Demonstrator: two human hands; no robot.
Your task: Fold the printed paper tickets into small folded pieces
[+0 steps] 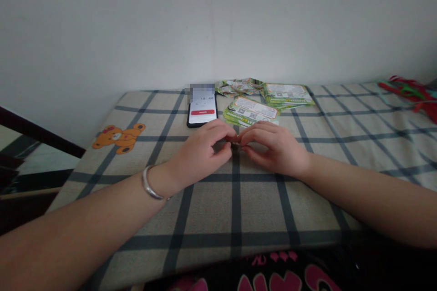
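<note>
Evidently the work is under way rather than finished, judging by the small piece [235, 145] pinched between the fingertips at mid-bench. Nearest, at six o'clock from that piece, printed clothing [269, 277] shows below the edge of the checked bench [211, 218]. The left hand [208, 143] comes in from eight o'clock (a silver bangle [149, 183] sits at its wrist), the right hand [275, 148] from four. Each is curled, thumb and fingers almost closed on the piece, whose shape is too hidden to tell. A bear figure [119, 138] lies at nine o'clock.

Farther off, a phone [202, 112] showing digits rests at eleven, and one spread of green cards [252, 110] lies at one, with a second card pile [288, 93] behind it. Both seem set aside; what remains to be done with the piece cannot be read. Farthest, a crumpled wrapper [241, 86] lies at twelve, near the wall [211, 22]
</note>
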